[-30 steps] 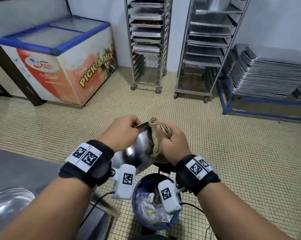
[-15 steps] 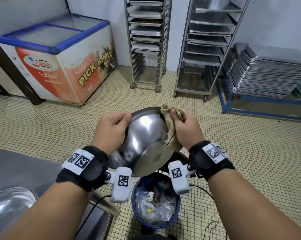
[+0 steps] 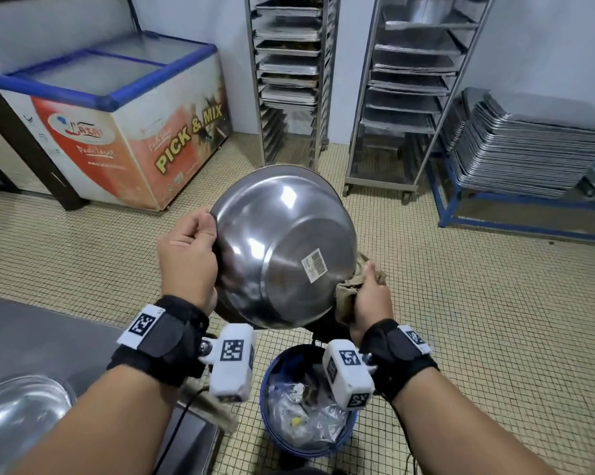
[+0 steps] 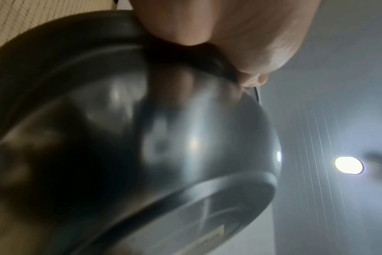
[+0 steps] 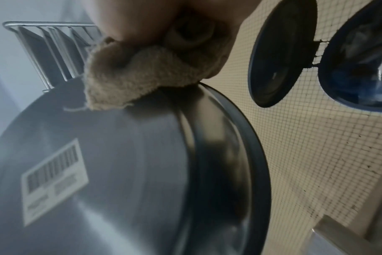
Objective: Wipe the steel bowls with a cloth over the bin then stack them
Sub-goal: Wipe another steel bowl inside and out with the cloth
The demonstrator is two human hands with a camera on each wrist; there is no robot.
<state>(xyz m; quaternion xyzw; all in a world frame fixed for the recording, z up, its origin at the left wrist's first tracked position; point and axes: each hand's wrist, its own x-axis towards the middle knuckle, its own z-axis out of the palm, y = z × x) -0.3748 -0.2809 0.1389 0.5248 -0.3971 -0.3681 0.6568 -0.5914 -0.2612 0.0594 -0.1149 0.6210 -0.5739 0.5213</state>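
Overhead of the blue bin (image 3: pixel 272 402), the shiny steel bowl (image 3: pixel 282 248), barcode sticker outward, hangs between left hand (image 3: pixel 186 258) fingers gripping its rim and right hand (image 3: pixel 371 296) fingers clutching a tan cloth (image 3: pixel 345 296) against its edge.

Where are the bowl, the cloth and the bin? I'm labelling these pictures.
bowl (image 3: pixel 272 248): head view, on its shiny outer wall.
cloth (image 5: pixel 137 77): right wrist view, on the bunched fabric at the bowl's rim.
bin (image 3: pixel 352 431): head view, on its blue rim.
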